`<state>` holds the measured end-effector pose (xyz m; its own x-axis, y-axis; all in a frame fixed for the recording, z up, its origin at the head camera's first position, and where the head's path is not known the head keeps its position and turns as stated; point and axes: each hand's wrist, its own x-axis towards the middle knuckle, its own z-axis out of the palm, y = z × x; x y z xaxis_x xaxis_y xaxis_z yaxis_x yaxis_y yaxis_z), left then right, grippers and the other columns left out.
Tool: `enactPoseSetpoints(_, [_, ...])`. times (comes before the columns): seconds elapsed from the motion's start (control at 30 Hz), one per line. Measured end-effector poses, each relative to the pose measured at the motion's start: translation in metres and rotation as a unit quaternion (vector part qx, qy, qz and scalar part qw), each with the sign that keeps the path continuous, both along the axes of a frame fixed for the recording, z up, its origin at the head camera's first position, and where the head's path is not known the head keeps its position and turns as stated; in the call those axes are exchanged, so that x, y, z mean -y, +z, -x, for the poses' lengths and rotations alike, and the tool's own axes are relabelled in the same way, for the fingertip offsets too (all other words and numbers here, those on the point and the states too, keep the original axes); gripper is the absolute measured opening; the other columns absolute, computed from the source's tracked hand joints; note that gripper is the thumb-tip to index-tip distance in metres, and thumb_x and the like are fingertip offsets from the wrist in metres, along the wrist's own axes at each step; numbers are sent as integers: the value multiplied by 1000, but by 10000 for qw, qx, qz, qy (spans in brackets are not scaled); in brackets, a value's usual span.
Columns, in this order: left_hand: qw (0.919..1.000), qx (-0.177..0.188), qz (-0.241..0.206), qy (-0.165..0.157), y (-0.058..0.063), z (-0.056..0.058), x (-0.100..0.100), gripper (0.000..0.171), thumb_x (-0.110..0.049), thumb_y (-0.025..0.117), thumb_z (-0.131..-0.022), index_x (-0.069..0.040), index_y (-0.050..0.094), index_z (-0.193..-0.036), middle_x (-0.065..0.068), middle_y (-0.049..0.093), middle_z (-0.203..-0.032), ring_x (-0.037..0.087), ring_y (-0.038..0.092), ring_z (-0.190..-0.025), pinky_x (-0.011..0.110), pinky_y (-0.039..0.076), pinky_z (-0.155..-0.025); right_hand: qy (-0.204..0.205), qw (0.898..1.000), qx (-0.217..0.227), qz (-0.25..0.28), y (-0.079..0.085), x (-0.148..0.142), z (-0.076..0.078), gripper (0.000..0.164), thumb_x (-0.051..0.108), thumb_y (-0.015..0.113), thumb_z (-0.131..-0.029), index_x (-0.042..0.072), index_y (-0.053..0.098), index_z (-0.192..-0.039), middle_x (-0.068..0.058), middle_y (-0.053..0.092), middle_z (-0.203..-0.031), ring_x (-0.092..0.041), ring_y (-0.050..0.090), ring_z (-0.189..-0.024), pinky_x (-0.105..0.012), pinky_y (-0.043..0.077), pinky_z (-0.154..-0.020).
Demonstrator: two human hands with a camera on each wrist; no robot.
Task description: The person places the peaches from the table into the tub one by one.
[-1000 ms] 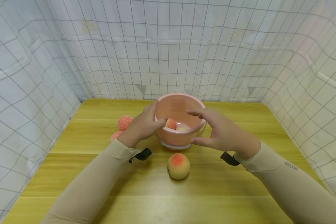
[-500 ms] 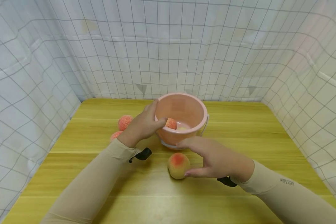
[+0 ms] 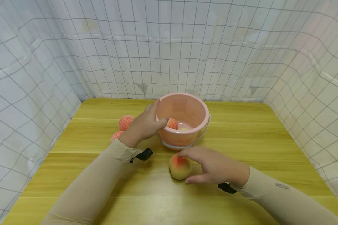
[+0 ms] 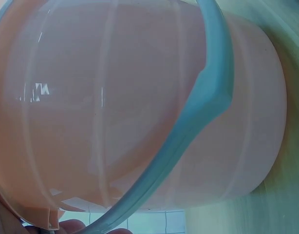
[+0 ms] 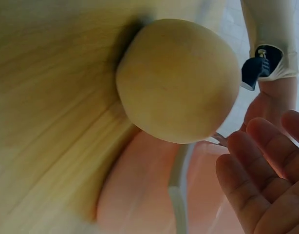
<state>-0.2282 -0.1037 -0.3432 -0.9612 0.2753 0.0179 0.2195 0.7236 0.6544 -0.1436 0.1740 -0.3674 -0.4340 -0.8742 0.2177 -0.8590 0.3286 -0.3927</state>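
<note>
A pink bucket stands on the table, and my left hand grips its left rim, thumb over the edge. In the left wrist view the bucket's handle hangs down across its wall, with a few fingertips at the bottom edge. Inside the bucket lies a reddish-orange peach, partly hidden by my left thumb. In front of the bucket a yellow peach with a red top rests on the table. My right hand is spread at its right side, fingers straight and apart from it in the right wrist view.
Two rough pink-red balls sit left of my left hand, one farther ball and one nearer ball partly hidden by the wrist. The wooden table is enclosed by a white grid-patterned curtain.
My right hand has moved from the bucket's right rim down toward the near peach, its index finger now over the top. My left hand and the bucket have stayed in place.
</note>
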Motion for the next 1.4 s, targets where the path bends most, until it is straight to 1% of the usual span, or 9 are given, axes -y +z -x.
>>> enactPoseSetpoints(0.23, [10000, -11, 3, -29, -1, 1, 0, 96, -59, 50, -98, -20, 3, -171, 12, 25, -173, 32, 47, -146, 59, 45, -114, -288, 9989, 256, -257, -8, 0, 0, 72, 45, 81, -92, 5, 55, -146, -2, 62, -145, -19, 59, -134, -42, 49, -113])
enactPoseSetpoints(0.4, [10000, -1, 43, -14, -2, 2, 1, 95, -59, 49, -98, -19, 4, -172, 13, 25, -173, 32, 49, -144, 60, 45, -113, -425, 9983, 263, -308, -12, 0, 1, 73, 44, 82, -91, 6, 55, -147, -1, 61, -146, -19, 58, -135, -42, 49, -114])
enactPoseSetpoints(0.67, [10000, -16, 59, -26, 0, 1, 0, 96, -59, 49, -97, -20, 3, -171, 13, 24, -173, 32, 47, -146, 60, 44, -114, -561, 9974, 178, -408, -16, 0, 2, 74, 44, 82, -91, 6, 54, -148, -2, 60, -147, -19, 57, -137, -42, 48, -115])
enactPoseSetpoints(1.03, [10000, 29, 89, 25, -1, 2, 1, 96, -59, 49, -97, -21, 2, -172, 13, 25, -173, 32, 47, -146, 60, 44, -114, -744, 9943, 330, -684, -23, 1, 4, 76, 38, 83, -91, 6, 50, -151, -4, 57, -151, -22, 55, -141, -44, 46, -117])
enactPoseSetpoints(1.4, [9999, -48, 94, 10, -2, 2, 0, 95, -59, 49, -98, -20, 3, -172, 13, 25, -172, 32, 49, -143, 60, 46, -112, -842, 9922, 411, -820, -27, 1, 7, 82, 37, 84, -90, 4, 47, -155, -8, 55, -155, -25, 52, -144, -46, 45, -118])
